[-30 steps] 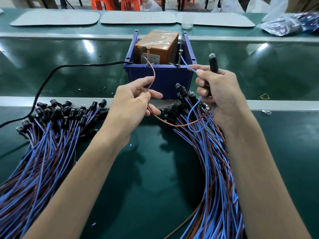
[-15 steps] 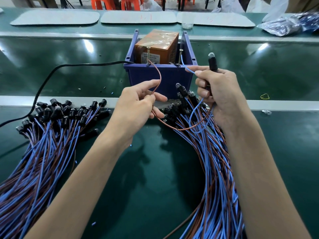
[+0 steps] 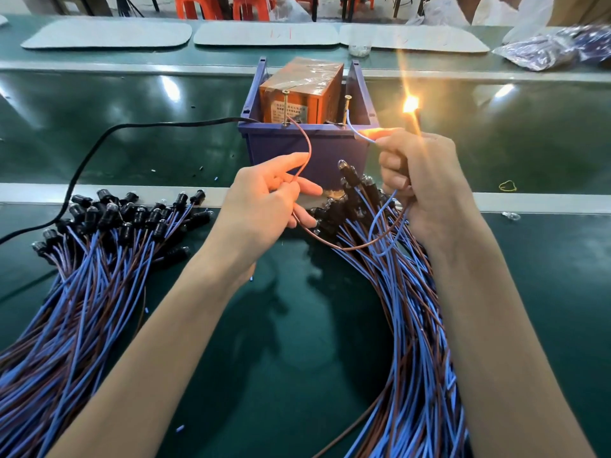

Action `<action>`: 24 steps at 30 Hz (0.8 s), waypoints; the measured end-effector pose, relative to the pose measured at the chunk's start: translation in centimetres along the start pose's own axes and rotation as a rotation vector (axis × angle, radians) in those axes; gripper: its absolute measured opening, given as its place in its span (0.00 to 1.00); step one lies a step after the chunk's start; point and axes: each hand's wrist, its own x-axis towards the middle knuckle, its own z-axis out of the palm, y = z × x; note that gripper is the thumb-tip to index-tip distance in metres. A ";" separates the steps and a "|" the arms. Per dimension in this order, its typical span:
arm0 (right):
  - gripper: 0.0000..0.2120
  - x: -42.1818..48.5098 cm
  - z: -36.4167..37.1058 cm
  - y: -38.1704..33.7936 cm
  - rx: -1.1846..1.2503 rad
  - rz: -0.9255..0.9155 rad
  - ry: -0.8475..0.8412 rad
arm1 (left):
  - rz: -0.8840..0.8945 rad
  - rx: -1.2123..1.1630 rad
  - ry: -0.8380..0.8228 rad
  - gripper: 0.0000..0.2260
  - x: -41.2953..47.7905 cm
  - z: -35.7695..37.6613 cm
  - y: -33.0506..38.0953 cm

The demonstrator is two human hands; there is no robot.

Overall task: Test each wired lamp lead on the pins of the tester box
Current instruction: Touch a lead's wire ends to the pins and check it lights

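At centre left, the left hand [image 3: 261,200] pinches the brown wire [image 3: 310,148] between thumb and fingers; it arcs up and away to the left pin [image 3: 285,105] of the tester box [image 3: 301,84], upper centre. Just right of that, the blue wire [image 3: 360,135] runs from the right pin [image 3: 346,107] to the right hand [image 3: 420,180], whose fingers are curled round the lamp [image 3: 411,105], lit above the fist. Both pins lie beyond the fingers, each hand nearer its own, so lifting off likely means drawing the wires back

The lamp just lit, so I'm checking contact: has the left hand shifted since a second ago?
Yes. The left hand has slid slightly right across the bin's front wall.
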 end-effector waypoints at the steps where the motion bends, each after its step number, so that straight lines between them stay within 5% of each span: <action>1: 0.08 0.0 0.0 0.0 0.010 0.001 -0.004 | -0.006 -0.006 0.000 0.19 0.0 0.1 0.0; 24: 0.12 0.1 0.0 0.2 0.033 -0.015 -0.021 | -0.057 -0.103 0.156 0.20 0.4 -0.3 0.5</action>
